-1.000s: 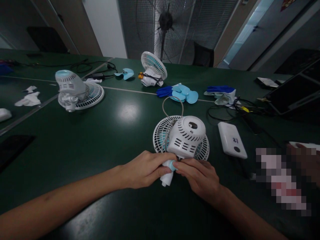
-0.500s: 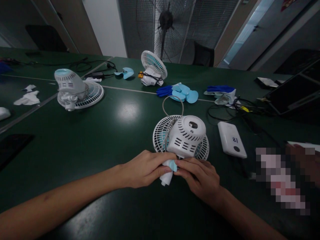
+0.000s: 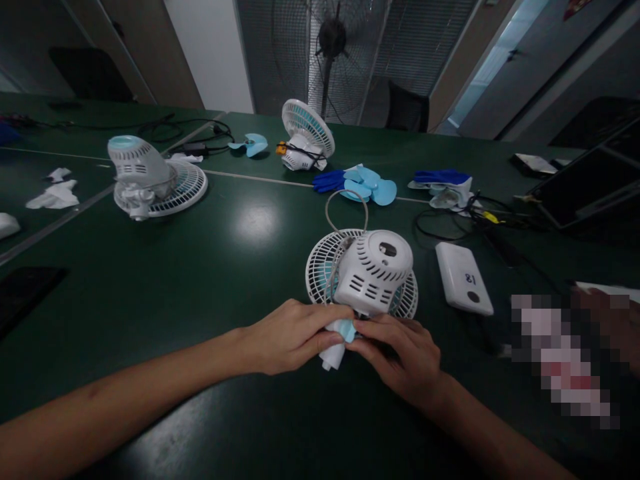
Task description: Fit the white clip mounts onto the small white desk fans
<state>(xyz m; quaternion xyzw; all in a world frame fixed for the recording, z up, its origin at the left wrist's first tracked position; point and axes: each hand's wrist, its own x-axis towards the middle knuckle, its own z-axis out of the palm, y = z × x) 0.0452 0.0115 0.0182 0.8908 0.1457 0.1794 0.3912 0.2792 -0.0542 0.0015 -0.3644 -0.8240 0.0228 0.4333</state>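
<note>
A small white desk fan [image 3: 373, 270] lies grille-down on the green table [image 3: 200, 280], its motor housing facing up. My left hand [image 3: 290, 337] and my right hand [image 3: 400, 353] meet at its near side. Both pinch the fan's white clip base [image 3: 334, 353], which has a light blue part [image 3: 347, 328] between my fingertips. A thin grey cable loop [image 3: 345, 207] rises behind the fan.
A second white fan [image 3: 150, 180] lies at the left, a third [image 3: 306, 140] at the back. Blue fan blades [image 3: 370, 185], blue gloves [image 3: 440, 177], a white power bank [image 3: 463, 277], black cables [image 3: 460, 223] and a laptop [image 3: 590, 183] sit to the right. A pedestal fan [image 3: 330, 47] stands behind.
My fingertips have shifted slightly on the light blue part at the clip base. The fan stays in place.
</note>
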